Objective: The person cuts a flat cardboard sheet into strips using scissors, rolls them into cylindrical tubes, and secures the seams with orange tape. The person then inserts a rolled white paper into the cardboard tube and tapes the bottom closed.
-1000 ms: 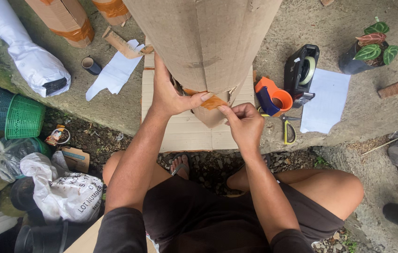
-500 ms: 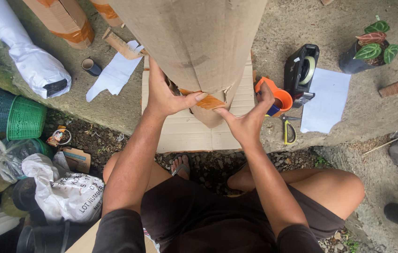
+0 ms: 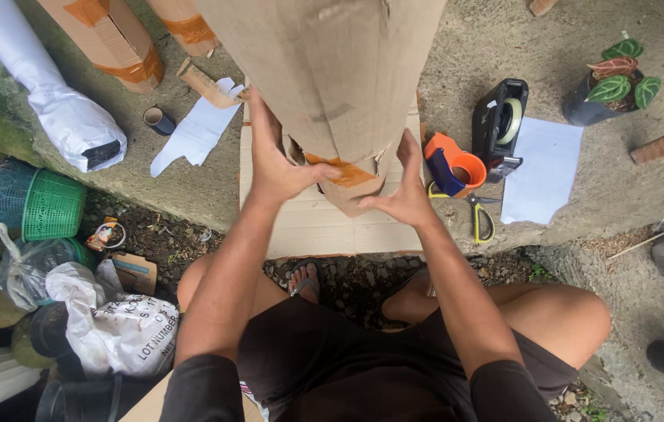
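Observation:
A tall brown cardboard box (image 3: 324, 70) stands tilted toward me, its near end folded shut with orange tape (image 3: 347, 173) across the flaps. My left hand (image 3: 277, 160) grips the box's left side, thumb pressing on the tape. My right hand (image 3: 402, 191) is flat against the right side of the same end, fingers spread. Under the box lies a flat cardboard sheet (image 3: 332, 227) on the concrete slab.
To the right lie an orange tape dispenser (image 3: 453, 164), a black tape dispenser (image 3: 500, 121), yellow-handled scissors (image 3: 482, 219), a white paper (image 3: 543, 168) and a potted plant (image 3: 609, 86). Left: taped boxes (image 3: 113, 43), white paper scrap (image 3: 191, 129), green basket (image 3: 50, 205), bags.
My right hand has left the tape end at the flap and moved right onto the box's side. The left hand has stayed on the box, which has risen closer to the camera.

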`<state>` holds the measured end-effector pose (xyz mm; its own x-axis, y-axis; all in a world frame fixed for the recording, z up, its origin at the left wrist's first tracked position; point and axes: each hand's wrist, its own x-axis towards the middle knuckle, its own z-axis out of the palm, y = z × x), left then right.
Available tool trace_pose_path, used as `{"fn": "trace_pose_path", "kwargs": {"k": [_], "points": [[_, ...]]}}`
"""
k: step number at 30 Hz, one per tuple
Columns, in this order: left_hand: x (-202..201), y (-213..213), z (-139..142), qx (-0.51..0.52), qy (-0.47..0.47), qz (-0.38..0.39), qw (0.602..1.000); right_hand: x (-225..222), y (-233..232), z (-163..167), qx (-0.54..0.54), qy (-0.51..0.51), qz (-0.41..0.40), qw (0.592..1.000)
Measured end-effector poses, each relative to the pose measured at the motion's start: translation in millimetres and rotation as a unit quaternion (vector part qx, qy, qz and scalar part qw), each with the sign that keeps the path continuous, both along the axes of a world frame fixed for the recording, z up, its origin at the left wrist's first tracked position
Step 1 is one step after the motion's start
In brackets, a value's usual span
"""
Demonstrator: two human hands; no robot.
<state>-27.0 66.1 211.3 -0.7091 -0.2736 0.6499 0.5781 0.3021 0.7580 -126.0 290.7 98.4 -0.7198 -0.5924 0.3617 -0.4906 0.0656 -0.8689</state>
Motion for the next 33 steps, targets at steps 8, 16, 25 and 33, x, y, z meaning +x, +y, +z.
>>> {"fn": "trace_pose_path", "kwargs": {"k": [8,16,25,33], "points": [[17,78,-36,0.029,-0.051,0.202,0.978,9,-19,-10,0.033,-0.065,0.024,0.997],[7,39,-52,-0.006,-0.05,0.048,0.998,97,-58,-24,-0.062,0.018,-0.254,0.965],[7,-13,-62,0.105,-0.149,-0.084,0.98,128,-49,-13,0.025,0.085,-0.232,0.969],[-6,-32,-53,0.076,-0.209,-0.136,0.965,137,-39,-13,0.081,0.098,-0.232,0.964]]}}
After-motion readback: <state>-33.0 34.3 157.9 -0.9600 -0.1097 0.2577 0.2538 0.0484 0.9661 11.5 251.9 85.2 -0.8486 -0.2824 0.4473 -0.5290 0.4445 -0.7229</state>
